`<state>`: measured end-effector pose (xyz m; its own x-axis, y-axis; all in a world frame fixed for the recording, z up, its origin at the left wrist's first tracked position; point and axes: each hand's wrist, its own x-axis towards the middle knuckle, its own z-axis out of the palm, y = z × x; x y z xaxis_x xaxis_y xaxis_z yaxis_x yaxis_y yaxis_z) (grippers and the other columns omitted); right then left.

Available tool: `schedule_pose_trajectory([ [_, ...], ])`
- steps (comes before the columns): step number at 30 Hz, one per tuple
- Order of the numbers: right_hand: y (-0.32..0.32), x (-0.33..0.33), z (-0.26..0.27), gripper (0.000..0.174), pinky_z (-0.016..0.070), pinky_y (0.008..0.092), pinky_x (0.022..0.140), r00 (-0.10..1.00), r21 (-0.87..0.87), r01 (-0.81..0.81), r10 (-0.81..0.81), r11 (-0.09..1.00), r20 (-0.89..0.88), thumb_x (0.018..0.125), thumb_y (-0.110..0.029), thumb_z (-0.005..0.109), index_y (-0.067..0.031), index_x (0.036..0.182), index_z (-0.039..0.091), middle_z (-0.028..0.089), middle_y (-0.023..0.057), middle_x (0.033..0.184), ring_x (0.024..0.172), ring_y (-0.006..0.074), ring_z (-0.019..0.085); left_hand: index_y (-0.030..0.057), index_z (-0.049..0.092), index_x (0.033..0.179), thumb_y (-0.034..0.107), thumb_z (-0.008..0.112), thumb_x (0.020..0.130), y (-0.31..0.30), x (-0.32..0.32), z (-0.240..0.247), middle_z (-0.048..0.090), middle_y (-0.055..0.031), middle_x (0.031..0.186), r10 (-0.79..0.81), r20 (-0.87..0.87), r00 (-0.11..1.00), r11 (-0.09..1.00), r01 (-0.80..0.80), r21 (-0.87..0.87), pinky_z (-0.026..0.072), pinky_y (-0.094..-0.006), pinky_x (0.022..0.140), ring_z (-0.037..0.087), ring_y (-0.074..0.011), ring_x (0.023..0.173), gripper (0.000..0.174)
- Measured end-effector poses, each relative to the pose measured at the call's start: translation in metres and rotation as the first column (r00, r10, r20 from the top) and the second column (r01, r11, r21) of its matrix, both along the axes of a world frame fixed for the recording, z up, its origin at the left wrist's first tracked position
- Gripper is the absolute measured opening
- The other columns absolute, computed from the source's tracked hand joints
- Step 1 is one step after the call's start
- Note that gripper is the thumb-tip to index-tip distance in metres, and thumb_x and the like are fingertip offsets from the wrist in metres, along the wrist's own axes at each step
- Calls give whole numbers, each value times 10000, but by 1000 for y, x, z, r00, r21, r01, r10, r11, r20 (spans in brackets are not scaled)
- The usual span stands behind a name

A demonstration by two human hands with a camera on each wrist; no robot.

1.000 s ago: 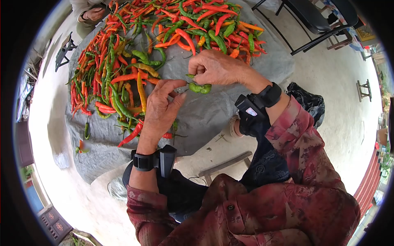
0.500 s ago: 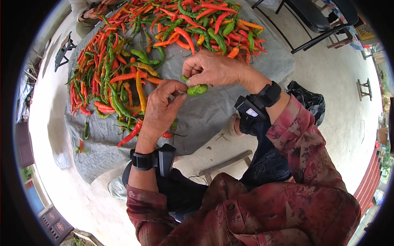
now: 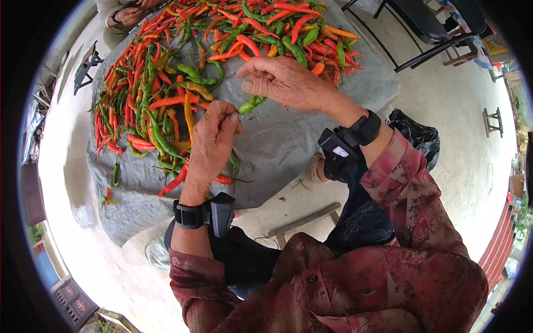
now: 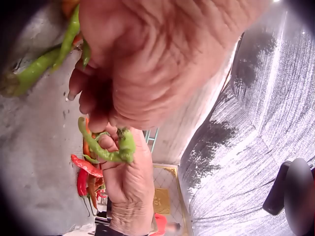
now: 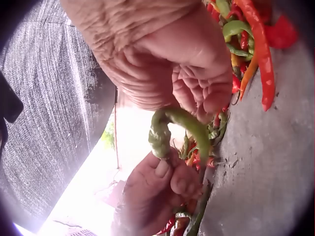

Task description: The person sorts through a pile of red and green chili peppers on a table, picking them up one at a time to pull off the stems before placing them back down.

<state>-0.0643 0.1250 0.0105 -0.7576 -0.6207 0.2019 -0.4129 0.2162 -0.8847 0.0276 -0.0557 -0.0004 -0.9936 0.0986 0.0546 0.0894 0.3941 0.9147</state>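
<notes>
A curled green chili pepper (image 3: 248,105) hangs over the grey sheet, pinched at its stem end between the thumb and fingers of my left hand (image 3: 212,141). In the right wrist view, its hooked body (image 5: 160,137) rises from the left thumbnail (image 5: 162,168). My right hand (image 3: 291,86) hovers just above and beyond the pepper, its fingers loosely extended and holding nothing. Its palm (image 5: 197,49) faces the pepper in the right wrist view. Beside the left hand lies a pile of red, orange and green chilies (image 3: 161,111).
The grey sheet (image 3: 272,155) bears more chilies (image 3: 300,33) toward the back. Another person's hand (image 3: 129,16) is at the far left corner. A small wooden stool (image 3: 304,220) stands near my knees, a black chair (image 3: 416,22) at the back right and a black bag (image 3: 416,136) at the right.
The right hand has let go of the pepper, lifting away with its fingers spread out. The left hand has shifted slightly left with the pepper. The other person's hands have moved a little.
</notes>
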Motion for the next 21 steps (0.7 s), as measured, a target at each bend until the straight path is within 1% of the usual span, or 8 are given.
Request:
schedule_pose_trajectory([
  [7, -1, 4, 2, 336, 454, 265, 543, 952, 304, -185, 247, 935, -179, 842, -325, 627, -5, 943, 628, 558, 17, 643, 631, 114, 547, -8, 549, 914, 98, 530, 889, -5, -2, 5, 582, -36, 712, 139, -7, 990, 988, -138, 70, 431, -231, 604, 533, -101, 646, 110],
  [9, 5, -6, 17, 314, 475, 241, 598, 975, 284, -104, 41, 953, 219, 846, -309, 627, -1, 907, 626, 581, 24, 645, 619, 110, 555, 8, 572, 938, 143, 546, 900, -20, -3, 8, 598, -16, 760, 155, 2, 988, 975, -153, 159, 438, -217, 632, 535, -79, 680, 143],
  [11, 9, -23, 4, 328, 478, 232, 614, 948, 106, -44, 8, 993, 318, 856, -306, 614, 7, 957, 612, 615, 54, 721, 638, 83, 560, 24, 587, 947, 181, 552, 907, -29, -2, 20, 603, -6, 787, 267, 1, 964, 928, -257, 271, 441, -208, 655, 532, -66, 698, 167],
  [13, 4, -29, 1, 371, 481, 228, 569, 758, -518, 454, -9, 725, 652, 868, -296, 599, 23, 1057, 580, 628, 81, 800, 650, 80, 562, 29, 597, 949, 212, 552, 909, -39, 1, 23, 604, 0, 790, 308, 11, 951, 906, -296, 303, 445, -205, 661, 527, -59, 689, 192],
  [14, 0, -26, -3, 371, 481, 228, 569, 758, -519, 449, -2, 727, 653, 868, -296, 599, 23, 1057, 580, 628, 81, 800, 650, 80, 562, 32, 601, 947, 216, 551, 910, -44, 1, 23, 604, 0, 789, 349, -2, 937, 879, -327, 346, 441, -204, 659, 526, -60, 685, 195],
  [17, -20, 4, -9, 330, 496, 270, 657, 975, 30, 131, -134, 991, 176, 801, -340, 667, -65, 969, 597, 645, 90, 855, 704, 145, 605, 36, 609, 944, 211, 556, 906, -54, 3, 26, 602, 0, 783, 401, -11, 916, 832, -360, 421, 430, -206, 641, 516, -65, 676, 187],
  [19, -39, 39, -2, 357, 499, 315, 671, 926, 159, -377, 372, 913, 61, 731, -352, 705, -84, 939, 592, 615, 93, 838, 792, 180, 608, 38, 610, 946, 199, 558, 902, -58, 5, 30, 599, 0, 775, 408, -16, 913, 810, -354, 468, 417, -206, 638, 504, -68, 670, 175],
  [21, -53, 74, -9, 385, 495, 353, 639, 823, 332, -268, 394, 904, -409, 685, -310, 719, -62, 948, 587, 545, 106, 819, 824, 236, 580, 41, 612, 946, 194, 557, 901, -60, 7, 29, 598, -1, 771, 406, 12, 914, 766, -347, 541, 413, -208, 649, 501, -71, 670, 168],
])
